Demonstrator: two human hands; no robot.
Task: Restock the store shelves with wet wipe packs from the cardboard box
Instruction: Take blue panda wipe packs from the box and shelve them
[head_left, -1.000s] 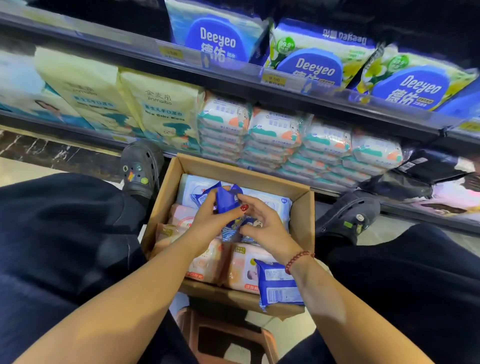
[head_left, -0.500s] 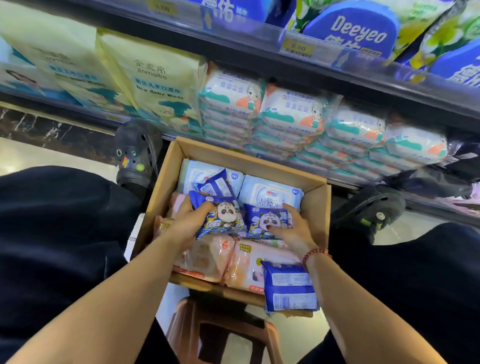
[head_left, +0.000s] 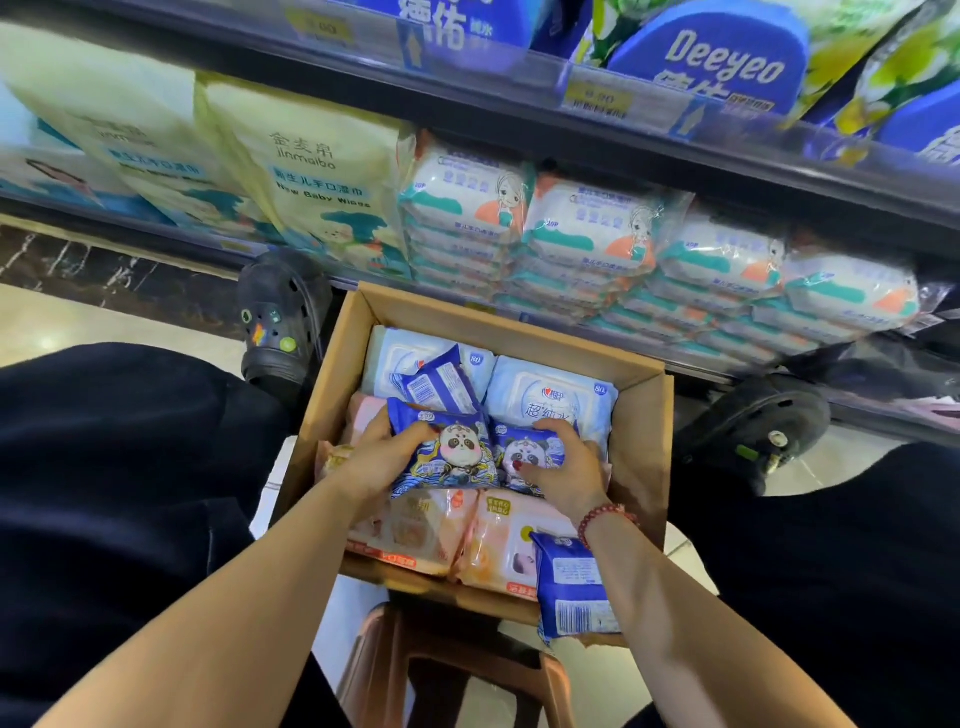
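While the cardboard box (head_left: 644, 452) rests on a brown stool (head_left: 457, 670) between the person's knees, the left hand (head_left: 374, 462) and right hand (head_left: 566, 467) each curl around a blue panda wipe pack (head_left: 447, 452) inside it. Stocked shelves (head_left: 519, 119) stand directly behind, above a pale tiled floor (head_left: 104, 322).

Box between the feet, below the shelf

The cardboard box (head_left: 644, 452) sits before the lower shelf (head_left: 649, 291), on a stool (head_left: 452, 670). Inside, two panda packs (head_left: 447, 457) lie side by side on larger packs, left hand (head_left: 374, 462) and right hand (head_left: 566, 473) on them; another small pack (head_left: 571, 587) leans at the near right corner
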